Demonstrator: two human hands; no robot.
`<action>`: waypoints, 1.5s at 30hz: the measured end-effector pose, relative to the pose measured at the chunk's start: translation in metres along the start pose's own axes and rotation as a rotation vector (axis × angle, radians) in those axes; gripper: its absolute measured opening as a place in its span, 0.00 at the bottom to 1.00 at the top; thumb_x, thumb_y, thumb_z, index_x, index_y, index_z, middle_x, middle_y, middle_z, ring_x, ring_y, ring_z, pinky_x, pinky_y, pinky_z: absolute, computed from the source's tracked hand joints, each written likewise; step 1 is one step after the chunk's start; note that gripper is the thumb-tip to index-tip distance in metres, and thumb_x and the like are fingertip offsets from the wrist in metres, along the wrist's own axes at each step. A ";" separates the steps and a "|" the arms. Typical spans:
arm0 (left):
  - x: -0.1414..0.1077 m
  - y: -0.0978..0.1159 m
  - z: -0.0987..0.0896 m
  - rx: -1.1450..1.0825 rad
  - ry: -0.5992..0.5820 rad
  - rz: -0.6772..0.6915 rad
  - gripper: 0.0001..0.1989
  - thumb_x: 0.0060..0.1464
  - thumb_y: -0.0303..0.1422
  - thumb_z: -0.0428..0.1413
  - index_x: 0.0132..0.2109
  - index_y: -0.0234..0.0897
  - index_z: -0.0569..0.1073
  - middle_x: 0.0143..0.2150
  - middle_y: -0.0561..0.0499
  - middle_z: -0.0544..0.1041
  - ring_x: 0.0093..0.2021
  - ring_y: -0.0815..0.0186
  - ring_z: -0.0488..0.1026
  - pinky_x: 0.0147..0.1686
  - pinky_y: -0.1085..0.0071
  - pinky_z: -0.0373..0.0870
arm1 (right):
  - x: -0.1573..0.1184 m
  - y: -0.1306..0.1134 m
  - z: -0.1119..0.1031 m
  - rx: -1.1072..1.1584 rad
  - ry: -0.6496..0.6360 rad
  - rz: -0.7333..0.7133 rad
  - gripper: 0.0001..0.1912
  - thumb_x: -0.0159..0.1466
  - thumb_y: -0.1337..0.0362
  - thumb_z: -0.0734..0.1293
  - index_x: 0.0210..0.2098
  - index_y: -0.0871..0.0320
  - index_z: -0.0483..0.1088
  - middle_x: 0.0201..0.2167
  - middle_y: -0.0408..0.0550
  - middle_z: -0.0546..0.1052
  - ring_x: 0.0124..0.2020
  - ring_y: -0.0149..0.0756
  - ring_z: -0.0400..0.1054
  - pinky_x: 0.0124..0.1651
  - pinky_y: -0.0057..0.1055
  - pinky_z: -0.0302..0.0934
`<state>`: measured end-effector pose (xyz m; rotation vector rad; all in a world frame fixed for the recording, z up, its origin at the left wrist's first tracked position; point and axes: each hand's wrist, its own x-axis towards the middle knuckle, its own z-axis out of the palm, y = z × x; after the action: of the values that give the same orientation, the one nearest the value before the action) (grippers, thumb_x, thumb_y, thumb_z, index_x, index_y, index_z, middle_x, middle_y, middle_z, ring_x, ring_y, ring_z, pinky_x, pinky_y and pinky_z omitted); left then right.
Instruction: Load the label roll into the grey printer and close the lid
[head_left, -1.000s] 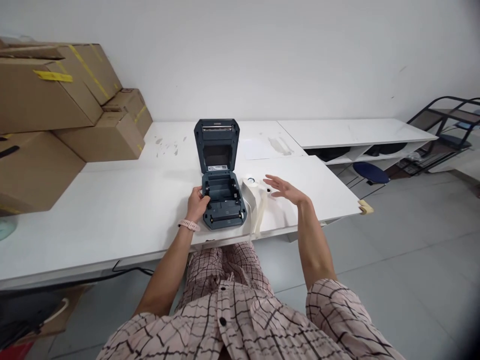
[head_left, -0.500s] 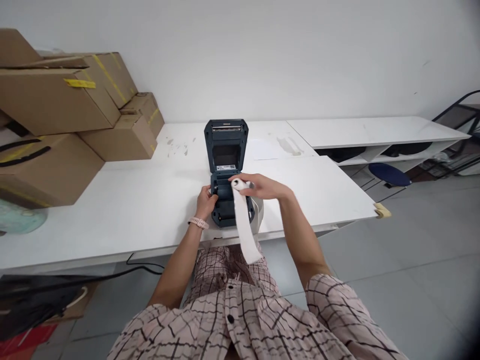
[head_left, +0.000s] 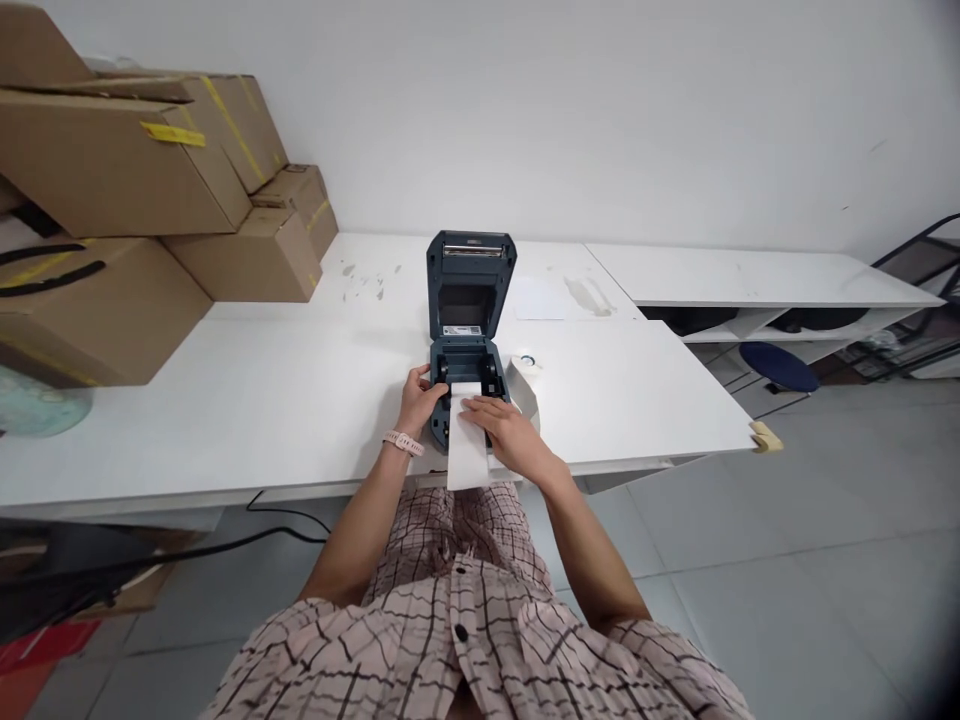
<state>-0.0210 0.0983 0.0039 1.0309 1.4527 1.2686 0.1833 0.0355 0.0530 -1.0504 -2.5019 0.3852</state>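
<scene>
A dark label printer (head_left: 472,290) stands on the white table with its lid raised. From its open bay a white paper strip (head_left: 468,460) runs toward me and hangs past the table's front edge. My left hand (head_left: 417,402), with a pink band at the wrist, grips the printer's left side, thumb over the rim. My right hand (head_left: 510,432) lies with fingers stretched across the strip, pressing it near the front of the bay. Whether the paper roll sits in the bay is hard to make out. A white paper roll (head_left: 527,366) with a loose curl stands right of the printer.
Cardboard boxes (head_left: 127,165) are stacked at the left of the white table (head_left: 315,400). A white sheet (head_left: 538,303) lies behind the printer. At the right are a blue stool (head_left: 778,367) and a black metal frame. A cable (head_left: 225,548) runs below the table.
My right hand has let go of the small paper roll it held above the printer and now lies flat on the strip. The strip has moved down into the bay. My left hand stays at the side.
</scene>
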 end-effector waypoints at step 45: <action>-0.116 -0.001 -0.006 -0.075 -0.230 -0.093 0.57 0.49 0.46 0.68 0.76 0.52 0.42 0.74 0.39 0.59 0.69 0.47 0.64 0.59 0.55 0.73 | 0.194 0.087 -0.124 0.569 0.467 0.085 0.44 0.68 0.31 0.48 0.70 0.53 0.57 0.72 0.51 0.59 0.74 0.50 0.47 0.74 0.57 0.36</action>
<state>-0.0007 -0.0150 0.0159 1.0117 1.2540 1.0920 0.1703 0.2482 0.1775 -0.8828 -1.7850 0.7285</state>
